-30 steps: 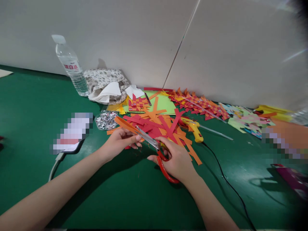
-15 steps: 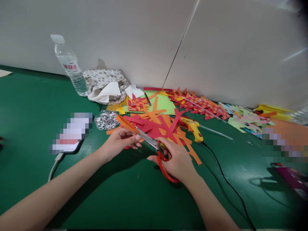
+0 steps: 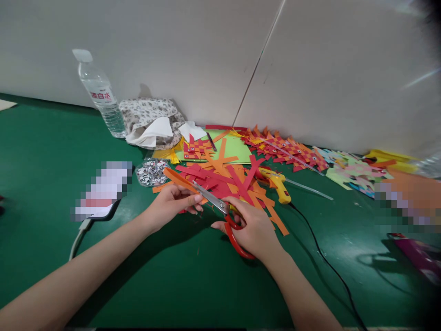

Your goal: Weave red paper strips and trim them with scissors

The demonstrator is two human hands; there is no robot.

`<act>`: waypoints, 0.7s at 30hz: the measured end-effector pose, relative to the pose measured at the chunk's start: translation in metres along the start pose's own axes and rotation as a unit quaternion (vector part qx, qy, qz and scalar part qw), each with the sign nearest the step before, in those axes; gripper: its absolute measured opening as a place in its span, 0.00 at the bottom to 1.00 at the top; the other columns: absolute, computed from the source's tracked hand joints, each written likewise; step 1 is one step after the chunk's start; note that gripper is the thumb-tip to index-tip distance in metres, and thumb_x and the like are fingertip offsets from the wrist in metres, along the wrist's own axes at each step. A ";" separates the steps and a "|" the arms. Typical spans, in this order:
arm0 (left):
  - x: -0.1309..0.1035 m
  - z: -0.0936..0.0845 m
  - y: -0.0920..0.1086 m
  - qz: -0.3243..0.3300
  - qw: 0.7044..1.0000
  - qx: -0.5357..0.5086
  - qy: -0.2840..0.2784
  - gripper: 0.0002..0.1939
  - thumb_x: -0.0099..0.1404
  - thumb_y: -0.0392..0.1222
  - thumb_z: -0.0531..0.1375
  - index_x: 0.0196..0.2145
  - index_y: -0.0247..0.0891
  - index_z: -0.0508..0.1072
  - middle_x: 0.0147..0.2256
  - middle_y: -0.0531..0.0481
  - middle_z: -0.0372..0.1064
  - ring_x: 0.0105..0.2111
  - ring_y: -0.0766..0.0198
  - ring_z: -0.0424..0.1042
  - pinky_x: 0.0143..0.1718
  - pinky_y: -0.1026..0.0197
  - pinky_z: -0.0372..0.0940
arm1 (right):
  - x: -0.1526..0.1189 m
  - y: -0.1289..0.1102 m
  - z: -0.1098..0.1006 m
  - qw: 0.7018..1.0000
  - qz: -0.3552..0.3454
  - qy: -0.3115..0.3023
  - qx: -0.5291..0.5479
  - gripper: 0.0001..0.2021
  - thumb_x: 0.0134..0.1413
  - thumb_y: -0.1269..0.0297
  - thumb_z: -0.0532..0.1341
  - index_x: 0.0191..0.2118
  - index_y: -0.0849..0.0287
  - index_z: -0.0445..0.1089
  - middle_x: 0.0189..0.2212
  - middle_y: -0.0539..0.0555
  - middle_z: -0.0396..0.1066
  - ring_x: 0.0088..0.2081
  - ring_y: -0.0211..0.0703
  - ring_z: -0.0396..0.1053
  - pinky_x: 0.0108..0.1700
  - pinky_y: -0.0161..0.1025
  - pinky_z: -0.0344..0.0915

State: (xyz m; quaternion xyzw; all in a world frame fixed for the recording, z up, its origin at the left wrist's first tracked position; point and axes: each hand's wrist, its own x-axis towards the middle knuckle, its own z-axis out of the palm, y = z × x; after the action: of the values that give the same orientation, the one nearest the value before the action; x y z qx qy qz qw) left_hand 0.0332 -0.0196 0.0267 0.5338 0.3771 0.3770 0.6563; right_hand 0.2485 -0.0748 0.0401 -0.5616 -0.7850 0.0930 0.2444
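Note:
Between its thumb and fingers, my left hand (image 3: 175, 202) pinches an orange paper strip (image 3: 177, 177) that points up and to the left. My right hand (image 3: 250, 225) is closed on red-handled scissors (image 3: 237, 243). The scissor blades reach left to the strip, close to my left fingertips. Just beyond both hands lies a loose heap of red and orange paper strips (image 3: 220, 181). A small clear bag of googly eyes (image 3: 152, 172) is left of the heap. Woven red and orange paper fish (image 3: 285, 149) are piled by the wall.
A yellow glue gun (image 3: 280, 186) with a black cord lies right of the heap. At the left are a phone (image 3: 105, 191) with a cable, a water bottle (image 3: 101, 96) and a patterned tissue pouch (image 3: 151, 112). Pastel paper pieces (image 3: 354, 170) lie farther right.
The scissor handles have drawn slightly closer together, the lower one rising a little. The orange strip has shifted slightly at its far end. Both hands hold nearly the same place.

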 end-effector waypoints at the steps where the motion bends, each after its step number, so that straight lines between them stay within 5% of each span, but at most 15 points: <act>1: 0.000 0.000 0.000 0.000 1.000 0.003 0.001 0.16 0.54 0.49 0.66 0.33 0.33 0.76 0.28 0.46 0.76 0.25 0.65 0.74 0.26 0.67 0.69 | 0.000 0.000 0.000 1.000 0.001 -0.001 0.000 0.29 0.46 0.41 0.62 0.46 0.60 0.69 0.20 0.48 0.64 0.22 0.39 0.62 0.26 0.35 0.58; 6: -0.002 0.003 0.001 -0.009 1.000 0.004 0.002 0.15 0.54 0.50 0.66 0.31 0.33 0.76 0.26 0.47 0.76 0.25 0.65 0.74 0.27 0.66 0.69 | 0.001 -0.002 0.002 0.999 0.042 0.014 0.032 0.27 0.44 0.42 0.65 0.43 0.58 0.69 0.20 0.47 0.65 0.21 0.38 0.62 0.25 0.35 0.59; 12: -0.003 0.004 0.002 -0.034 0.999 0.008 0.006 0.12 0.55 0.47 0.66 0.29 0.34 0.75 0.25 0.48 0.76 0.23 0.67 0.73 0.25 0.69 0.67 | 0.003 -0.001 0.003 0.989 0.083 0.110 0.046 0.22 0.48 0.49 0.64 0.44 0.59 0.67 0.25 0.51 0.71 0.21 0.38 0.65 0.25 0.35 0.62; 21: -0.002 0.006 0.005 -0.056 0.997 0.045 -0.017 0.07 0.56 0.41 0.64 0.29 0.35 0.71 0.24 0.52 0.72 0.23 0.69 0.70 0.23 0.69 0.65 | 0.007 0.008 0.004 0.978 0.169 0.126 0.000 0.16 0.47 0.65 0.61 0.45 0.55 0.69 0.30 0.53 0.74 0.29 0.46 0.72 0.31 0.39 0.64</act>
State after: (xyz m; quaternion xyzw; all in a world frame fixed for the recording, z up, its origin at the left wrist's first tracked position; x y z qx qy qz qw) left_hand 0.0367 -0.0232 0.0331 0.5476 0.4115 0.3129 0.6580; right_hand 0.2510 -0.0654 0.0351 -0.6934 -0.6416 0.0609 0.3222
